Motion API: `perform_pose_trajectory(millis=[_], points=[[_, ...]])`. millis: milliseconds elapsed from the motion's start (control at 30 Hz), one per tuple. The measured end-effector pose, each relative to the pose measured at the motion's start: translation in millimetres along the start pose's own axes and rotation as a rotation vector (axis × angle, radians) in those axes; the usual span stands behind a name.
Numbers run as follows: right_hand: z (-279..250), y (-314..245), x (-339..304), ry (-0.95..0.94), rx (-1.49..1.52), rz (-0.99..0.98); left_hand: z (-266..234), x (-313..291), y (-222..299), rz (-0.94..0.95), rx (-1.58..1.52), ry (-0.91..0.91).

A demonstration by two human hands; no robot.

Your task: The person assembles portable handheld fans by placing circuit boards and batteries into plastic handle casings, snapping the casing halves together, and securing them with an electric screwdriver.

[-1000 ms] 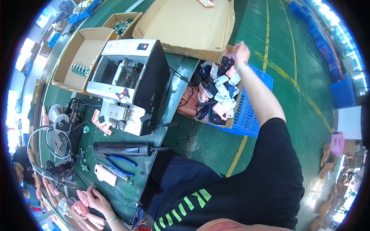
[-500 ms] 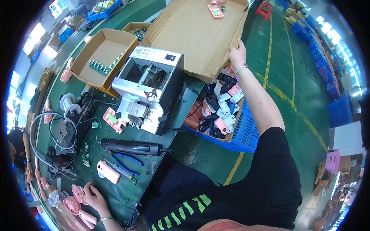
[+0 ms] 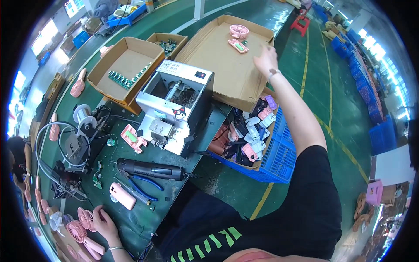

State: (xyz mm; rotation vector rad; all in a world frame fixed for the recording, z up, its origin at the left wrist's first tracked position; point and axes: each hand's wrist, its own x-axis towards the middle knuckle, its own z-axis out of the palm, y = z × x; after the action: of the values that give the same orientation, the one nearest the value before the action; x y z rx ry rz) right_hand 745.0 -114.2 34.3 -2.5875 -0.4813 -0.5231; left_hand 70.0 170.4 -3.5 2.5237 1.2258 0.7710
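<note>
My left hand (image 3: 105,222) lies low on the green bench, fingers loosely bent and apart, beside pink fan heads (image 3: 86,219) and handheld fans (image 3: 77,231). My right arm stretches forward; my right hand (image 3: 266,62) is at the right rim of a shallow cardboard tray (image 3: 218,61), fingers partly spread with nothing visible in them. Inside the tray are a round pink fan cage (image 3: 238,31) and a pink casing half (image 3: 238,46) with a green part. Near my left hand lie a pink handle casing (image 3: 122,196), blue-handled pliers (image 3: 146,188) and a black cylindrical tool (image 3: 150,169).
A white-and-black machine (image 3: 174,105) stands mid-bench. A cardboard box (image 3: 126,56) holds green circuit boards. Below the tray, a blue crate (image 3: 277,153) carries mixed casings (image 3: 255,131). A wire spool (image 3: 85,118) and fan (image 3: 67,187) stand left. Farther off is a red stool (image 3: 300,25).
The cardboard tray has shifted away from me and sits lower in line with the bench. My right hand has loosened from its rim and moved slightly inward. My left hand is almost unchanged.
</note>
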Motion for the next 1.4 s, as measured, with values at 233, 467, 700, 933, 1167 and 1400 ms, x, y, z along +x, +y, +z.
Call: perform_pose_trajectory(millis=[233,467,700,933,1167,1400], points=[[76.6,-17.4,49.3,-0.431,-0.027,-0.048,6.4,-0.1,0.1,-0.010,-0.025,0.044],[18.9,-75.3,-13.5,-0.593,-0.012,-0.238,-1.2,-1.0,3.8,-0.086,-0.035,0.006],[-42.2,-101.1,-34.6,-0.717,0.480,0.072,-2.7,-0.2,2.2,-0.076,-0.053,0.014],[53.8,-66.6,8.1,-0.153,-0.208,0.088,1.5,2.7,3.9,-0.051,-0.121,0.039],[37.6,-131.3,-32.9,-0.522,0.589,0.260,-14.8,-6.8,2.1,-0.099,-0.208,0.042],[-34.1,-146.6,-49.1,0.311,0.637,0.033,-17.7,-10.1,-6.6,-0.082,-0.299,0.086]])
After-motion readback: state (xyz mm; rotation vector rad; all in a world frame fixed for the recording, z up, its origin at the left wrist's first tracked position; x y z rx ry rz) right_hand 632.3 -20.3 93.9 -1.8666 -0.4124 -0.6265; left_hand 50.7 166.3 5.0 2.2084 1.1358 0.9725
